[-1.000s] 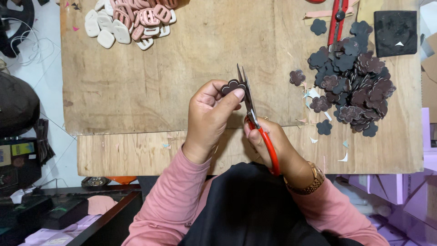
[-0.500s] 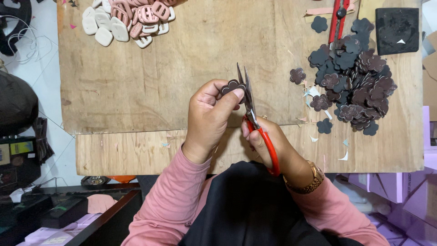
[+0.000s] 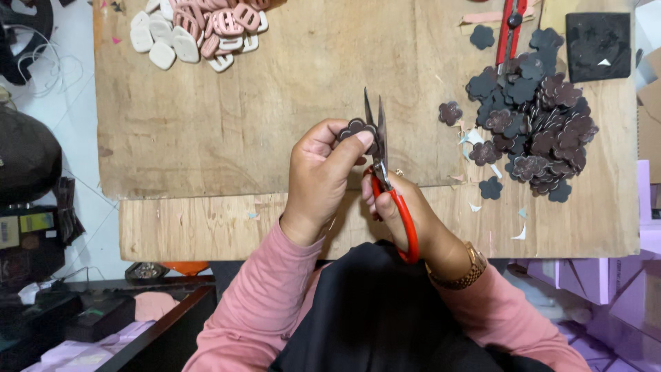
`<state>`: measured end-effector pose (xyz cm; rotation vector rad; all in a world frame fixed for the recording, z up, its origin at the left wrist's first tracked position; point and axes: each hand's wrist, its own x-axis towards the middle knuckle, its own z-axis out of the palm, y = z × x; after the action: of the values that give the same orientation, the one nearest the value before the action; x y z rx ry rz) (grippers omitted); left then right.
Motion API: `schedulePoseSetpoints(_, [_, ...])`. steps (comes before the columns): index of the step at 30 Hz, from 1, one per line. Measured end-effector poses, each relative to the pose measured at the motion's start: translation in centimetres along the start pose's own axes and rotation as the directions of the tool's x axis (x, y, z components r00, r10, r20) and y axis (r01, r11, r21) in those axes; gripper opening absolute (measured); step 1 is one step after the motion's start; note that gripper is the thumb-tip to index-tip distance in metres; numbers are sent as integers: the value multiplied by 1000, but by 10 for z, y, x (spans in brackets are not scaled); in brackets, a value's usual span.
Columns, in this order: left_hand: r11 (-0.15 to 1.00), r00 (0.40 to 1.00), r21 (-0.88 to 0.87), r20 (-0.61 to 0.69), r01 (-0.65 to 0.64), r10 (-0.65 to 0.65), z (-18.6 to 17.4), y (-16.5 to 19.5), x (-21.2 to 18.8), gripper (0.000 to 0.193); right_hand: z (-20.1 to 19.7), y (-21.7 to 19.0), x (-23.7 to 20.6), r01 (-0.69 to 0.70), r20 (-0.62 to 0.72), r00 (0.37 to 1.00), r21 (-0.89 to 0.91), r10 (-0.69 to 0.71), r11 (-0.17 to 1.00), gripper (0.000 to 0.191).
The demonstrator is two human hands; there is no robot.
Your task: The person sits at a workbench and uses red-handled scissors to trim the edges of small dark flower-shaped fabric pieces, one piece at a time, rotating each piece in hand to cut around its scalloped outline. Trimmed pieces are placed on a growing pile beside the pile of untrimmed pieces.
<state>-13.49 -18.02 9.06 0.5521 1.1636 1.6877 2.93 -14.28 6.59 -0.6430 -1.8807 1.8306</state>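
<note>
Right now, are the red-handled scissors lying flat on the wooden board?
No: the right hand holds the red-handled scissors up above the wooden board, blades at the dark flower-shaped piece pinched in the left hand.

Bright, even overhead light, soft shadow under the hands [image 3: 358, 186], sharp centre, edges perhaps slightly softer.

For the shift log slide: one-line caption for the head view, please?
Left hand pinches a dark flower-shaped piece against red-handled scissors in the right hand, above a wooden board.
</note>
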Motion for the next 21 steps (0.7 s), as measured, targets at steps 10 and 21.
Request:
schedulePoseSetpoints(10, [1000,1000,2,-10,1,-1,-2,5,-7,7,5,6,-4,-56,-10,998,64,57,996,69])
schedulePoseSetpoints(21, [999,1000,38,11,-16,16,-4,0,-4,6,0,4,-2,-57,-10,998,22,57,998,69])
